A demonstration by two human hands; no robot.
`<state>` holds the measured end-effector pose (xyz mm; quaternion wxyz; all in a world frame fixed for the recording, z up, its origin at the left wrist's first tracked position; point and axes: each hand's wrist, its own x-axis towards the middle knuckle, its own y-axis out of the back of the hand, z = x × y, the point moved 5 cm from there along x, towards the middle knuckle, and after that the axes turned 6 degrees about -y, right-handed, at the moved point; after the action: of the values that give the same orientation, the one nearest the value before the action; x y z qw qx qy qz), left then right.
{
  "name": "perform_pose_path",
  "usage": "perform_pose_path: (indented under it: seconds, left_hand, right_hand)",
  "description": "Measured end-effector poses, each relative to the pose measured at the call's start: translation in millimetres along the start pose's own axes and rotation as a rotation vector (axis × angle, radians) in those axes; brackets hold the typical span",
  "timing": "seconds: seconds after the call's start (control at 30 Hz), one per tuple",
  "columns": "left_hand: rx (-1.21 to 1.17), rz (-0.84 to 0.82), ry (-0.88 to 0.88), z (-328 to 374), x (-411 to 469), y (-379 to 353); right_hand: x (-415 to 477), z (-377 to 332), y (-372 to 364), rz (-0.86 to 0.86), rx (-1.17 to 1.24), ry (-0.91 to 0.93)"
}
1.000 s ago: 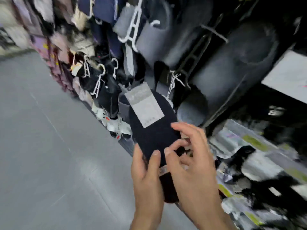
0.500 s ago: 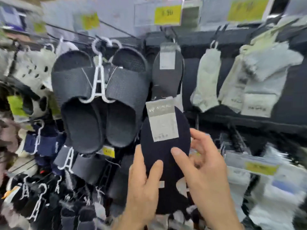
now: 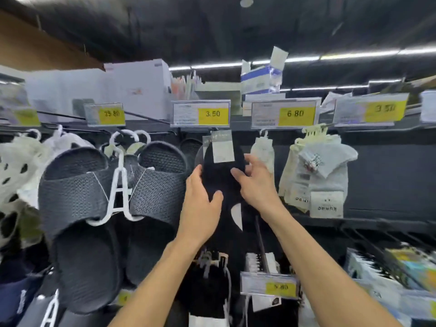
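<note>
Here, the left hand (image 3: pixel 200 208) and the right hand (image 3: pixel 257 187) are gripping the black socks (image 3: pixel 219 178) from either side, thumbs pressing on the front. The socks are sitting just under the 3.50 price tag (image 3: pixel 200 113), with dark slippers (image 3: pixel 77 197) hanging left and white socks (image 3: pixel 262 151) hanging right.

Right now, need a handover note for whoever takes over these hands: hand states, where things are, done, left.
Left hand: grips the black sock pack at its left edge, thumb across the front.
Right hand: pinches the pack's right edge.
Pack: upright at the display, its grey label just under the 3.50 price tag, between the black slides and the white socks.
Done: pack is at peg height.
Left: cannot tell whether its hook is on the peg. Likely seat it, then let go.
</note>
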<state>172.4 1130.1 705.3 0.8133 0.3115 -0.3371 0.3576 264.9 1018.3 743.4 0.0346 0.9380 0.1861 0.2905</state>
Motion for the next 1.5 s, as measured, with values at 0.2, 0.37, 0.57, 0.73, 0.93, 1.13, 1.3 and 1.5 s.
perform_pose_path:
  seconds: [0.2, 0.37, 0.57, 0.73, 0.93, 1.13, 1.3, 1.5]
  left_hand:
    - [-0.003, -0.048, 0.057, -19.6, 13.9, -8.2]
    - [-0.02, 0.015, -0.039, -16.4, -19.4, -17.2]
    - [-0.232, 0.029, -0.406, 47.1, -87.4, -70.3]
    - [-0.545, -0.287, -0.403, 105.2, -187.7, -175.5]
    - [-0.616, -0.971, -0.296, 154.2, -410.6, -308.0]
    - [-0.292, -1.631, -0.03, 165.9, -639.2, -393.9]
    - [-0.008, -2.031, 0.031, 154.4, -777.1, -394.1]
    - [0.01, -2.191, -0.082, 233.3, -836.1, -433.5]
  right_hand:
    - [14.3, 8.9, -21.2, 0.01, -0.276, 0.065]
    - [-5.4, 8.0, -20.0, 0.044, -0.3, 0.083]
    - [-117.2, 11.2, 36.3, 0.237, -0.302, 0.259]
    - [-248.7, 69.4, 145.3, 0.463, -0.439, 0.024]
    - [-479.8, 175.2, 284.7, 0.645, -0.547, -0.654]
    - [-767.6, 261.2, 351.8, 0.584, -0.453, -1.464]
    - [-944.6, 256.6, 371.4, 0.586, -0.247, -1.877]
    - [-1018.0, 234.9, 420.7, 0.768, -0.122, -1.987]
